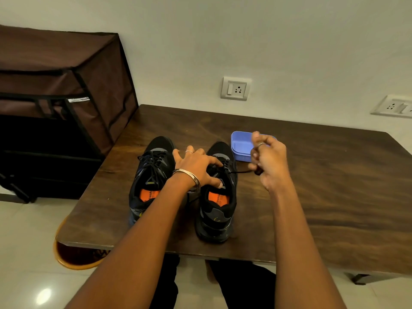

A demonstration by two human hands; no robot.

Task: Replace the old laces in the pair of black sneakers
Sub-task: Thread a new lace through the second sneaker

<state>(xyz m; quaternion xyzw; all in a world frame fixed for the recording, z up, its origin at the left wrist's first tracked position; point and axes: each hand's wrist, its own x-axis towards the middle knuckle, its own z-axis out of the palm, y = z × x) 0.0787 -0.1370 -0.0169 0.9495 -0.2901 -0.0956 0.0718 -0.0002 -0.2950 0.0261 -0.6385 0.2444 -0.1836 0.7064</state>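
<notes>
Two black sneakers with orange insoles stand side by side on the dark wooden table (323,197), toes pointing away from me. The left sneaker (151,175) is fully laced with a black lace. My left hand (196,168) rests spread over the tongue and eyelets of the right sneaker (219,208), thumb on its inner collar. My right hand (267,161) is raised to the right of that shoe and pinches the end of its black lace (239,172), which runs taut from the eyelets to my fingers.
A light blue plastic box (239,148) sits on the table just behind the right sneaker, partly hidden by my right hand. A brown fabric cabinet (62,103) stands left of the table. An orange stool edge (73,262) pokes out under the table's near left corner.
</notes>
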